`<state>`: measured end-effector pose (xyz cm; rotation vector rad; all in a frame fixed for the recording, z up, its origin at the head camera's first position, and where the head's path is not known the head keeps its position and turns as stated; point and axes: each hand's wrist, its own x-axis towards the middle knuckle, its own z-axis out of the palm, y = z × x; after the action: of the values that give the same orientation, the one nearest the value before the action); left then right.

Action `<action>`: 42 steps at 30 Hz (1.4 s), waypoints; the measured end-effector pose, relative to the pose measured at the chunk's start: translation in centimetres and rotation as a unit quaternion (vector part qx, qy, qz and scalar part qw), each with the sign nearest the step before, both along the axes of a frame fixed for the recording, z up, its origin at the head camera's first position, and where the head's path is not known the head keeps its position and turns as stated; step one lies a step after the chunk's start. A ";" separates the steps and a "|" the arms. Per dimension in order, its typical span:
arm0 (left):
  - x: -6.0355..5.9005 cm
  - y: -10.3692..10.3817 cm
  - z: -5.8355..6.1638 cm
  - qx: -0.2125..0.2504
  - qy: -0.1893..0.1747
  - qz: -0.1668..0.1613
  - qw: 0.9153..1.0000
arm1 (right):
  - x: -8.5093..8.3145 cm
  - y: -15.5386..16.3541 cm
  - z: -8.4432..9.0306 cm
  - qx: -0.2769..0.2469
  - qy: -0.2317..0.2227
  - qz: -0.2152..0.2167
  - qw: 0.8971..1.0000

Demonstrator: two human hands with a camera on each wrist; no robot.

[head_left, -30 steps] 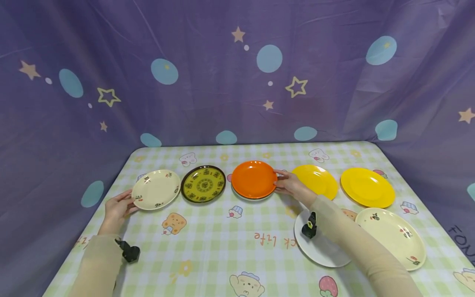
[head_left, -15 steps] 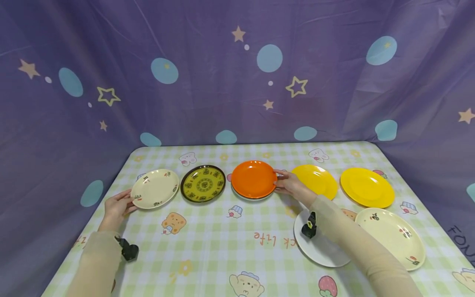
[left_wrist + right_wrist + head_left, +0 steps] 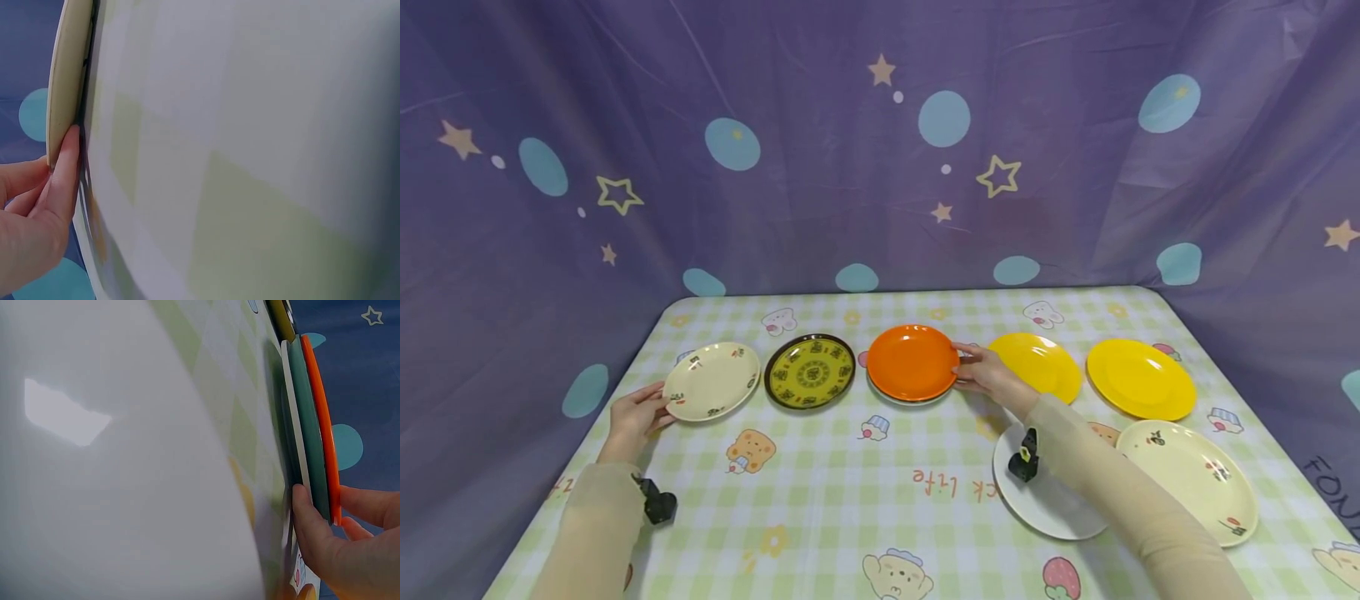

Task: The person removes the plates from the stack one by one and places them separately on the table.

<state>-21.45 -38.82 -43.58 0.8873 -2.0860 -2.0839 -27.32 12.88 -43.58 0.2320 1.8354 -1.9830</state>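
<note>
The right hand (image 3: 992, 375) is clamped on the right edge of a three-plate stack, one digit under the bottom rim and others on the topmost orange plate (image 3: 913, 362). The left hand (image 3: 632, 421), well left of the orange plate, pinches the near-left rim of a cream plate (image 3: 712, 382) — a finger sits between its underside and the cloth.

Just left of the orange plate is the dark-rimmed olive plate (image 3: 810, 372), with only a narrow strip between them; the cream plate lies beyond it. To the orange plate's right is a yellow plate (image 3: 1036, 367), partly behind the right hand; farther right lies another yellow plate (image 3: 1141, 379). Nearer the person and right of it are a large white plate (image 3: 1052, 517) and a second cream plate (image 3: 1187, 479), their edges close together. Checked cloth (image 3: 827, 500) spreads broadly in front of the orange plate, with a shallower band behind.

The orange plate is round and glossy, over a green plate (image 3: 309, 425) and a white lower plate (image 3: 295, 406).
</note>
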 end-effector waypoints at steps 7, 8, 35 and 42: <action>0.0 0.0 -0.1 -0.023 -0.007 0.004 1.000 | 0.1 0.1 -0.1 -0.004 0.006 0.004 1.000; -0.1 0.0 -0.2 -0.023 -0.006 0.004 1.000 | 0.1 0.0 -0.1 -0.004 0.005 0.003 1.000; -3.8 -1.0 -3.8 -0.271 0.122 -0.025 0.954 | 0.3 0.1 0.1 -0.010 0.007 0.000 1.000; -3.2 3.5 -1.3 -0.289 0.180 -0.120 0.933 | 0.2 0.0 0.1 -0.011 0.003 0.001 1.000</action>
<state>-24.70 -35.28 -44.90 0.1620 -2.4548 -1.4080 -27.12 12.90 -43.44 0.2179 1.8174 -2.0036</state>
